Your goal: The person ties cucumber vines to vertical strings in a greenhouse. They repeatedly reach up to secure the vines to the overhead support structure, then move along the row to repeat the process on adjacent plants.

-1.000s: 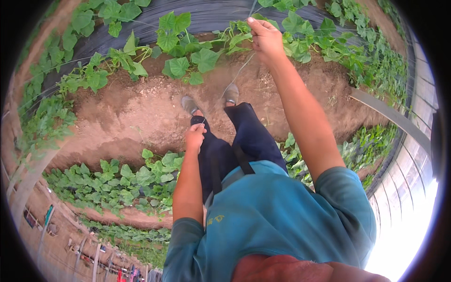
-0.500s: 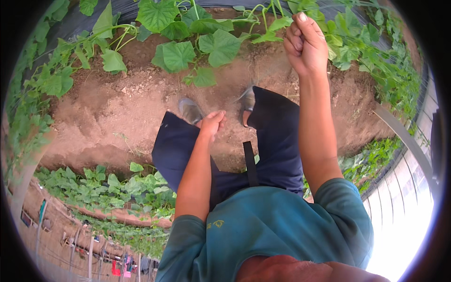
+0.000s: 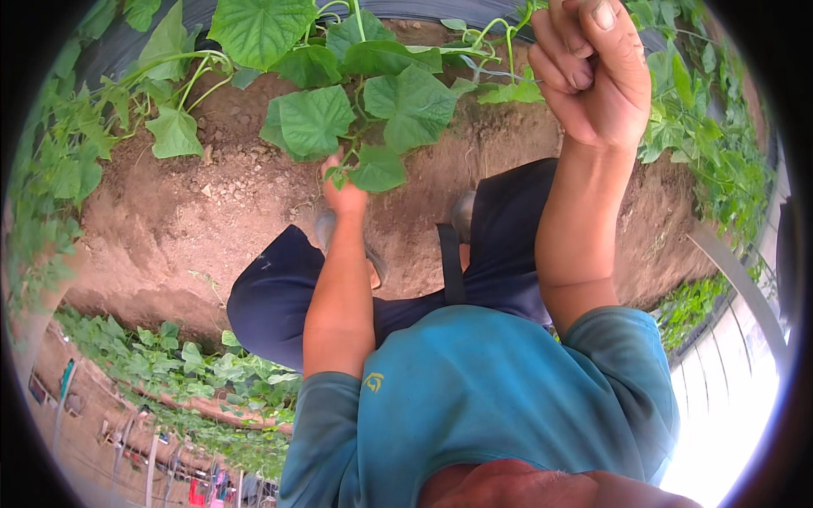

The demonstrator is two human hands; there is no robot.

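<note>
A climbing vine (image 3: 398, 102) with broad green leaves hangs across the top of the head view, above a bare earth path (image 3: 212, 220). My right hand (image 3: 593, 76) is raised at the upper right, its fingers closed in a fist around a thin green stem of the vine. My left hand (image 3: 343, 196) reaches up into the lower leaves at the centre. A leaf covers its fingers, so its grip is hidden. Below are my dark trousers (image 3: 279, 296), one shoe (image 3: 461, 216) and my teal shirt (image 3: 500, 398).
A second row of leafy plants (image 3: 169, 364) runs along the lower left beside the path. More vines (image 3: 720, 169) line the right side, next to a grey pipe (image 3: 737, 271) and a bright translucent wall (image 3: 737, 398). Dark sheeting (image 3: 474, 10) lies behind the top vine.
The view has closed in on the vine. My right hand has stayed closed on the stem, now nearer and larger. My left hand has risen from my knee into the lower leaves.
</note>
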